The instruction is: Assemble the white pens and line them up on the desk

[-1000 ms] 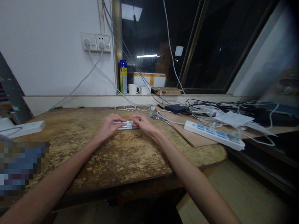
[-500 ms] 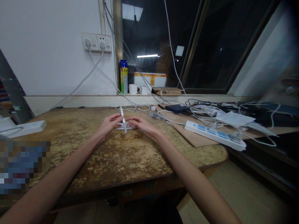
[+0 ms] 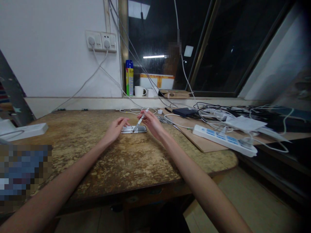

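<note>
Since the frame half a second earlier, the pen has passed from the fingertips of the left hand to those of the right, and its slant has reversed. The right hand [image 3: 152,123] pinches the pen [image 3: 140,121] between thumb and fingers near the upper end; the pen slopes down toward the left. Its lower end lies in front of a row of pens [image 3: 141,129]; whether the two touch cannot be told. The left hand [image 3: 116,127] is bent, its fingers loosely parted, just beside the left ends of the row; contact there is unclear. The row lies crosswise on a worn wooden table [image 3: 121,161], between the two hands. Behind it, a white cable [image 3: 130,112] is looped near the table's far edge. To the right, a brown board [image 3: 202,148] lies partly beneath a white power strip [image 3: 224,140], with papers [image 3: 245,123] and tangled cables beyond. A second power strip [image 3: 32,132] lies at the table's left side. On the window ledge stand a spray can [image 3: 129,78], a white mug [image 3: 139,91] and a flat brown carton [image 3: 176,94]. Two plugs occupy the wall socket [image 3: 101,41].
</note>
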`<state>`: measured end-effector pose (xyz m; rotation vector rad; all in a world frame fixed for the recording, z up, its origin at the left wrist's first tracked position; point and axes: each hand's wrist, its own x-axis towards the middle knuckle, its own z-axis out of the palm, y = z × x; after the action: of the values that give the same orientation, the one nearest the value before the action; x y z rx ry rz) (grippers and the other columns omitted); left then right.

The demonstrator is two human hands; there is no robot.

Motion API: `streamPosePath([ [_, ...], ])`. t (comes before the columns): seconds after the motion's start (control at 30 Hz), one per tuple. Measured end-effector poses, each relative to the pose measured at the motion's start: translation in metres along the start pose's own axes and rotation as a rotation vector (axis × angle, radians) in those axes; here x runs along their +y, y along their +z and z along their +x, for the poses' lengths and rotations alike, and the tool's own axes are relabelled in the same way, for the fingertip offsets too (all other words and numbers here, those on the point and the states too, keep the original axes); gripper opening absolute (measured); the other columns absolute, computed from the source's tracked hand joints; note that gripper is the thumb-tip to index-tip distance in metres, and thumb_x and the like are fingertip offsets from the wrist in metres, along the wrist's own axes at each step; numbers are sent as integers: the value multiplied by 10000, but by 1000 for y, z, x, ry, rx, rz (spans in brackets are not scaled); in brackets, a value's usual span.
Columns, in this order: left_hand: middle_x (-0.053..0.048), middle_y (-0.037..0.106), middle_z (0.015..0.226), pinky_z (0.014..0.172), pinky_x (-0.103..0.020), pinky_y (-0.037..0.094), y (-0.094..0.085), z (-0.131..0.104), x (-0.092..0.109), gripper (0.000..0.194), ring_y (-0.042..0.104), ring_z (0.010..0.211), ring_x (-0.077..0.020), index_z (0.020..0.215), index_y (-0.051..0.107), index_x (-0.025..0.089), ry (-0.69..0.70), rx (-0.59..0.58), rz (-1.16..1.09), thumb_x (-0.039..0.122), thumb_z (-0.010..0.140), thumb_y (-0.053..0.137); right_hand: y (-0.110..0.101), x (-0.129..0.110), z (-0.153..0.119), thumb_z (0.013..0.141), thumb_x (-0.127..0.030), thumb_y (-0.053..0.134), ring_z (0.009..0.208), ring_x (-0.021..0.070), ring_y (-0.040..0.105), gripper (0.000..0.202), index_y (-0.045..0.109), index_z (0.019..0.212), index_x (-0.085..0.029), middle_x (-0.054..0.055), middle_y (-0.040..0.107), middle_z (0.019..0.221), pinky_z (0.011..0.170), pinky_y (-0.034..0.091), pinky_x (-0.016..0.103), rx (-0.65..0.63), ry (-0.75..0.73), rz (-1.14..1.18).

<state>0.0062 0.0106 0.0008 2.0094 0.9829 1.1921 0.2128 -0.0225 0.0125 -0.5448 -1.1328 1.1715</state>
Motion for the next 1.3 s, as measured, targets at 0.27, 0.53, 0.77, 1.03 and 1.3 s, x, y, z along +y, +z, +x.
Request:
streamPosePath([
  [0.27, -72, 743, 939, 841, -318, 484, -12, 2, -15, 400, 652, 879, -228, 1047, 713, 168, -3, 108, 120, 460, 950, 458, -1, -22, -1, 985, -448, 476, 502, 117, 251, 314, 568, 811, -204, -67, 275, 593, 496, 317, 228, 99, 109, 273],
  [0.53, -71, 748, 936, 831, -318, 493, -10, 0, -12, 387, 663, 864, -227, 1031, 718, 170, -15, 97, 114, 453, 942, 469, 0, -27, -6, 965, -557, 433, 523, 138, 201, 395, 522, 765, -229, -64, 204, 586, 523, 299, 255, 92, 83, 145],
  [0.77, -78, 744, 925, 827, -324, 493, -10, 1, -10, 390, 661, 853, -229, 1021, 718, 160, -18, 92, 113, 452, 929, 476, -6, -27, -6, 963, -518, 358, 527, 151, 172, 407, 491, 709, -228, -55, 177, 564, 509, 270, 256, 74, 28, 194],
  [1.03, -74, 748, 924, 830, -329, 492, -10, 0, -8, 369, 659, 852, -234, 1016, 717, 167, -29, 88, 121, 438, 926, 483, -9, -27, -4, 955, -538, 383, 518, 150, 192, 397, 538, 759, -229, -58, 189, 575, 510, 312, 262, 108, 4, 200],
  [1.3, -69, 750, 924, 840, -334, 500, -10, 0, -11, 364, 666, 860, -234, 1026, 718, 174, -18, 83, 125, 434, 932, 481, -10, -26, -4, 965, -557, 371, 513, 150, 205, 421, 552, 767, -233, -56, 195, 576, 504, 334, 253, 107, -18, 185],
])
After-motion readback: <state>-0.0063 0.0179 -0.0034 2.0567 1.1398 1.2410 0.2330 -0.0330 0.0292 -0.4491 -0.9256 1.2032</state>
